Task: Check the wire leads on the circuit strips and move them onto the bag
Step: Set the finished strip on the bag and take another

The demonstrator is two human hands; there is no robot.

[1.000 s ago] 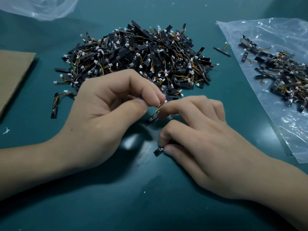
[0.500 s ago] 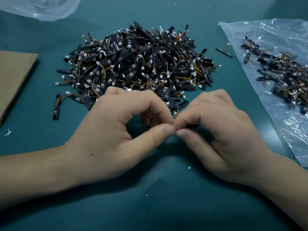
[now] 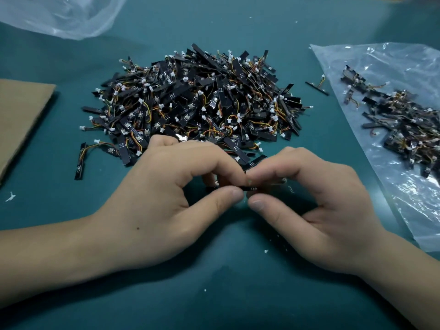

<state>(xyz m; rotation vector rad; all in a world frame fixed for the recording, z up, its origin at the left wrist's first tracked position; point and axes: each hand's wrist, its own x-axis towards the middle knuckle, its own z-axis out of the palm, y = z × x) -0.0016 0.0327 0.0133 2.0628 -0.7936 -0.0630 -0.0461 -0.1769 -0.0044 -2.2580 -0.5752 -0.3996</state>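
A circuit strip (image 3: 250, 188) is pinched by the left hand (image 3: 166, 198) and right hand (image 3: 316, 201) together; a big pile (image 3: 202, 103) is left unchecked; a smaller batch (image 3: 404, 122) is laid on the bag (image 3: 357, 60).

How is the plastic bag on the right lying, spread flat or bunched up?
Spread flat: the bag lies as a wrinkled sheet, with circuit strips piled on top of it.

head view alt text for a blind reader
The left hand and right hand pinch one black circuit strip together over a teal table. A large pile of strips lies behind, a clear bag with more at right.
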